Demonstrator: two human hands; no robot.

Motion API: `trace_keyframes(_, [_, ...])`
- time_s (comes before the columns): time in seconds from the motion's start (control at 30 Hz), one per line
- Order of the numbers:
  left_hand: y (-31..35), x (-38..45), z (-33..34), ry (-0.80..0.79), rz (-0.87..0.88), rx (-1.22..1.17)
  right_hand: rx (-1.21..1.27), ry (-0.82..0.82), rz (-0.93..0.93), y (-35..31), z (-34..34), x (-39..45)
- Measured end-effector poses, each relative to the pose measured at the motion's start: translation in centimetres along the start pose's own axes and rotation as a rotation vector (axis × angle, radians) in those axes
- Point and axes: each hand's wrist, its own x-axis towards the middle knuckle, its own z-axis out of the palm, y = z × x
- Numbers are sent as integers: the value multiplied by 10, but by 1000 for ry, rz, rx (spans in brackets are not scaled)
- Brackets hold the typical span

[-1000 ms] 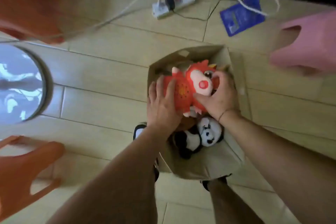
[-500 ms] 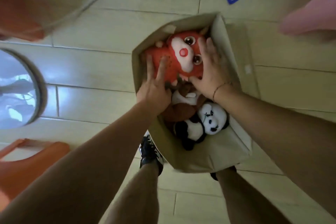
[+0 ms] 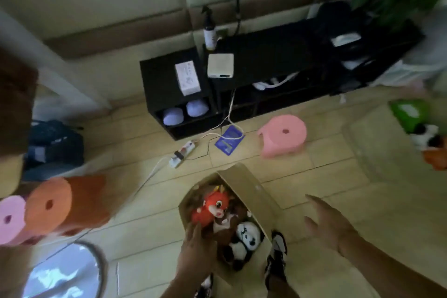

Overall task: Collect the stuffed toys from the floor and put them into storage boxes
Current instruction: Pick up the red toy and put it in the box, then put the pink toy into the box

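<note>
Pale floor tiles [image 3: 150, 220] spread under a cardboard storage box [image 3: 244, 176] at the person's feet, and that box is the landmark for everything else. Inside it lie a red plush dragon [image 3: 212, 208], a brown toy [image 3: 227, 225] beneath it and a panda [image 3: 249, 237] at the near end. A moment ago both hands pressed the dragon down into the box; now the right hand [image 3: 331, 225] has lifted clear to the box's right, its grip open with fingers spread and holding nothing, while the left hand [image 3: 196, 249] rests at the box's near left wall, fingers straight and touching the toys, open too. The dragon looks stowed, so this toy seems done. Far right of the box, more plush toys [image 3: 420, 128] sit by a second box, likely the next to gather
</note>
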Motion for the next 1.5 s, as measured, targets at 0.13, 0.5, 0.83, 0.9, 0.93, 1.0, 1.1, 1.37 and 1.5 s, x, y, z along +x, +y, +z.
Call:
trace_keyframes(0.13, [45,-26,-13,-107,273,166,319,261,95,19,-27,-103])
trace_keyframes(0.5, [229,-168,111,-481,990,582,910,749,496,163,62,-353])
trace_keyframes(0.83, [369,-379,332,-719,1354,605,1112,1049,669,359,32,-466])
trace_keyframes(0.9, [389,-403,363,-753,1390,639,1145,1081,698,393,21,-479])
trace_keyframes(0.93, [401,-411,377,-765,1401,666,1167,1094,713,409,15,-483])
trace_keyframes(1.0, [431,-419,407,-780,1427,716,1201,1124,735,441,2,-483])
trace_keyframes(1.1, [484,-421,453,-809,1418,760,1239,1119,770,491,-22,-470])
trace_keyframes(1.37, [638,-398,569,-928,1388,978,1395,1071,906,602,-107,-414])
trace_keyframes(1.5, [700,-414,632,-973,1436,1090,1371,1044,914,651,-132,-410])
